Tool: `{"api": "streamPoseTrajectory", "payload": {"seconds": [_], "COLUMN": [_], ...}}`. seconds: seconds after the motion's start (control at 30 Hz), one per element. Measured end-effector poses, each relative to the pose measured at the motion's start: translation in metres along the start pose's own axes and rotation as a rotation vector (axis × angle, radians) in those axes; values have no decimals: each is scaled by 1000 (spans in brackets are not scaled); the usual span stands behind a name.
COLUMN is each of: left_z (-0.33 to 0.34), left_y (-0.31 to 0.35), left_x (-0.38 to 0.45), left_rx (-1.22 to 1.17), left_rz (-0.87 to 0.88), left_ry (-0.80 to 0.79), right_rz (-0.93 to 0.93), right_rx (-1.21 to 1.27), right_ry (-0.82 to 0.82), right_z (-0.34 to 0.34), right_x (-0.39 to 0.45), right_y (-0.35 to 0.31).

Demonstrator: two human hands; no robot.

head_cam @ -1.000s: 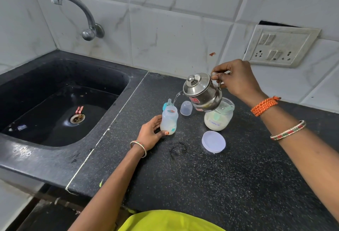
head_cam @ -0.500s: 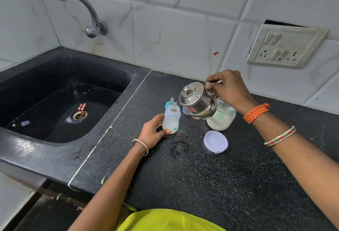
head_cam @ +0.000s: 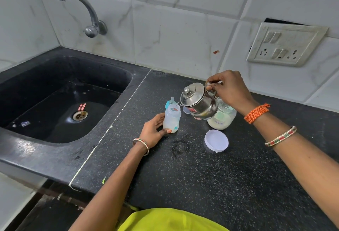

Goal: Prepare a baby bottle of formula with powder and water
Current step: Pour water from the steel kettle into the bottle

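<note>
At the near edge of the view a patch of yellow-green garment (head_cam: pixel 170 220) shows, with both bare forearms reaching out from it over the black speckled stone counter (head_cam: pixel 211 185). On the counter, nearest of the small things, lies a round white plastic lid (head_cam: pixel 216 140), flat and apart from the rest. Just left of it, the left hand (head_cam: pixel 153 130), a thin bangle at its wrist, is curled around the lower part of a small translucent plastic baby bottle (head_cam: pixel 172 118), thumb across the front. The bottle stands upright on the counter with its mouth open and a pale layer at its bottom. Above and to the right, the right hand (head_cam: pixel 230 89), with an orange thread band and a beaded bangle on that arm, grips the handle of a small shiny steel kettle with a knobbed lid (head_cam: pixel 199 101). The kettle is tilted to the left, its spout at the bottle's open mouth. Behind and under the kettle sits a clear glass jar of whitish powder (head_cam: pixel 222 119), open, with a handwritten label. A blue-ringed bottle teat (head_cam: pixel 169 102) stands just behind the bottle. To the left lies the black sink basin (head_cam: pixel 60 109) with its metal drain, a curved metal tap (head_cam: pixel 86 10) above it on the white marbled tile wall (head_cam: pixel 174 29). A dirty white switch-and-socket plate (head_cam: pixel 286 44) sits on the wall at the far right.
</note>
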State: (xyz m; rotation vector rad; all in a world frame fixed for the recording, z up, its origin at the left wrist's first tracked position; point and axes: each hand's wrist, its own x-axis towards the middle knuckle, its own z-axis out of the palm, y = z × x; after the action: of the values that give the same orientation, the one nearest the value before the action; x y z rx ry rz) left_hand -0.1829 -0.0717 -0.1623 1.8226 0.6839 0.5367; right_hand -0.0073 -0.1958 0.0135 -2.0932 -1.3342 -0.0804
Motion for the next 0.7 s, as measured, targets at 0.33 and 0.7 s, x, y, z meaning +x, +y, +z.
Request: {"api": "streamPoseTrajectory", "payload": {"seconds": [0.33,0.7], "left_z": [0,-1], "left_y": [2,0], "left_x": [-1,-1], "left_rx": [4,15], "left_rz": [-4,4], "left_ry": [-6,-23], "right_rz": [24,16], "right_rx": [22,24], "right_ry": [-14,17], "right_z": [5,1], "right_x": [-6,-7], "right_y": [3,1]}}
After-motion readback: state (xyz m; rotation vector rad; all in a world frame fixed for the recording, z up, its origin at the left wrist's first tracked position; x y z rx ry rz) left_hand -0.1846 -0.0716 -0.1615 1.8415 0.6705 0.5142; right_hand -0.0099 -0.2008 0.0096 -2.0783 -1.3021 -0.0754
